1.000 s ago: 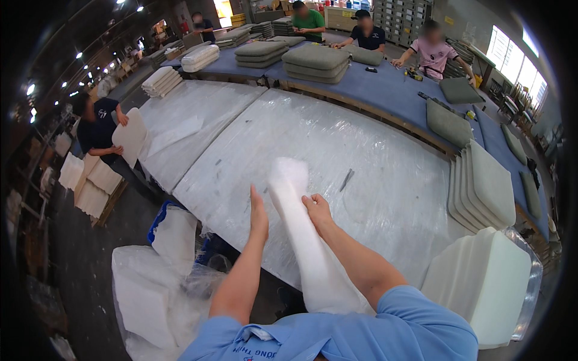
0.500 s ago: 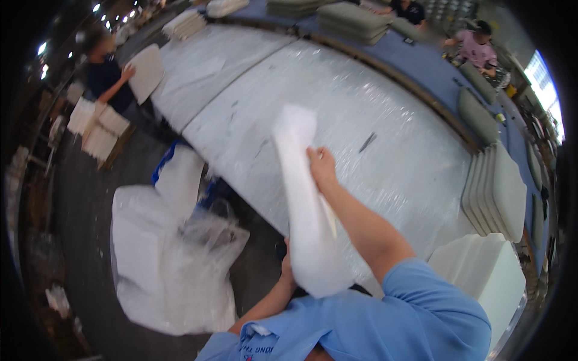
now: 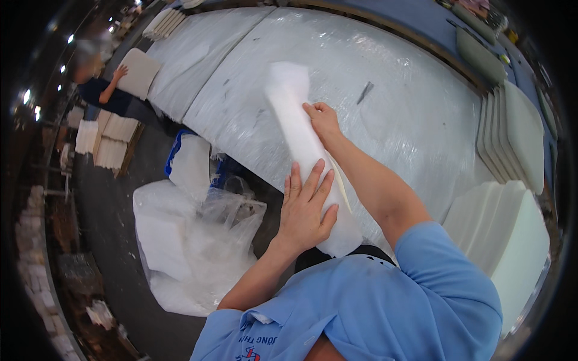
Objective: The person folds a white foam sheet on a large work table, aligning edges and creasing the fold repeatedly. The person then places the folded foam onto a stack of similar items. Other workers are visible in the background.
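Observation:
A long roll of white fluffy padding (image 3: 299,129) stretches from my chest out over the plastic-covered table (image 3: 397,90). My left hand (image 3: 305,210) lies flat on the near part of the roll, fingers spread. My right hand (image 3: 323,118) grips the roll's right side farther out. The roll's near end presses against my blue shirt.
Stacked white foam cushions (image 3: 512,204) stand at the table's right end. On the floor to my left lie clear plastic bags with white foam pieces (image 3: 180,240). Another person (image 3: 111,90) at the far left holds a flat cushion. A small dark tool (image 3: 364,92) lies on the table.
My left hand has come up from under the roll and now lies flat on it. My head has tilted further down. My right hand keeps its grip on the roll.

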Available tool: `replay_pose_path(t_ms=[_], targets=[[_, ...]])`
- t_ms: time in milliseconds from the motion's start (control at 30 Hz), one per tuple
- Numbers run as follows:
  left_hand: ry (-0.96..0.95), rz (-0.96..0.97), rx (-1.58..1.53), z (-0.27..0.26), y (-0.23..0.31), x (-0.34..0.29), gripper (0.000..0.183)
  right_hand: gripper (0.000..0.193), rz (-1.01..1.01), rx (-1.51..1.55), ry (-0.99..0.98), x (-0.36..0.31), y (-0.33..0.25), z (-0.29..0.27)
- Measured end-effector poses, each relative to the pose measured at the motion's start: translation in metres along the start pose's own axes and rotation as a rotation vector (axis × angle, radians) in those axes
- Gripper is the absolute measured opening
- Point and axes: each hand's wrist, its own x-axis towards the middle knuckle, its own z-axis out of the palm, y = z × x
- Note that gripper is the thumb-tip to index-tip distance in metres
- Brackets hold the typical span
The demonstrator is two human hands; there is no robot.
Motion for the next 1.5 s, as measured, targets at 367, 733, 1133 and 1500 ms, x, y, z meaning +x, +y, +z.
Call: replay_pose_path(t_ms=[367, 733, 1133, 1500], targets=[[-0.045, -0.045, 0.122, 0.005, -0.002, -0.003, 0.073, 0.078, 0.395, 0.034, -0.483, -0.152, 0.019, -0.093], [-0.065, -0.044, 0.140, 0.003, 0.003, 0.001, 0.078, 0.033, -0.056, -0.129, -0.157, -0.181, 0.038, -0.088], [0.295, -0.535, -1.504, 0.071, -0.026, -0.006, 0.074, 0.031, -0.101, -0.135, -0.145, -0.172, 0.060, -0.090], [0.426, -0.421, -1.325, 0.037, -0.055, 0.089, 0.064, 0.030, -0.251, -0.096, -0.066, -0.175, 0.074, -0.079]])
